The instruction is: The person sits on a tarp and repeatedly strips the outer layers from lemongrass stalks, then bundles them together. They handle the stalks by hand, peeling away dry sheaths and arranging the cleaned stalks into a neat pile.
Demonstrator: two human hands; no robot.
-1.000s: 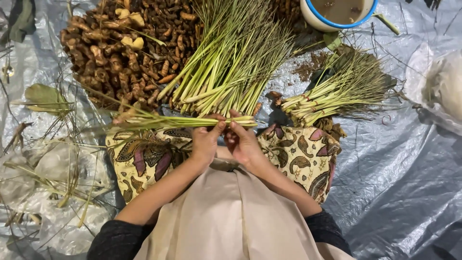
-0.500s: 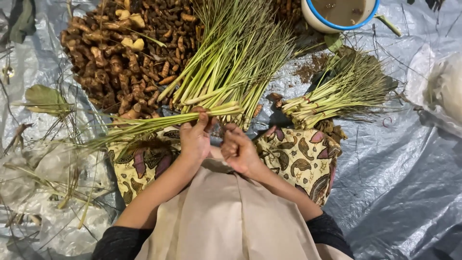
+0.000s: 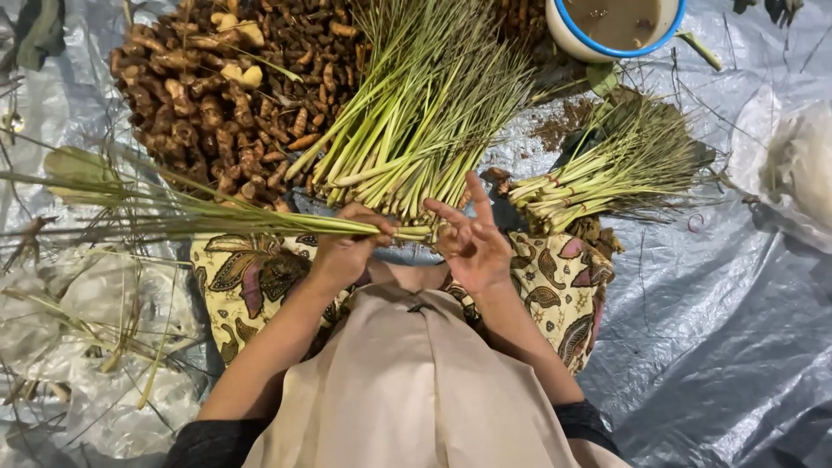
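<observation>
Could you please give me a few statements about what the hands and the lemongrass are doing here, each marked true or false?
1. The left hand is closed around a small bunch of lemongrass stalks. True.
2. The right hand grips the same bunch firmly. False: its fingers are spread open beside the stalk ends.
3. The held bunch points its leafy tops toward the left of the picture. True.
4. The blue-rimmed bowl is full of lemongrass. False: it holds a brownish liquid.
5. A heap of brown rhizomes lies to the left of the large lemongrass pile. True.
</observation>
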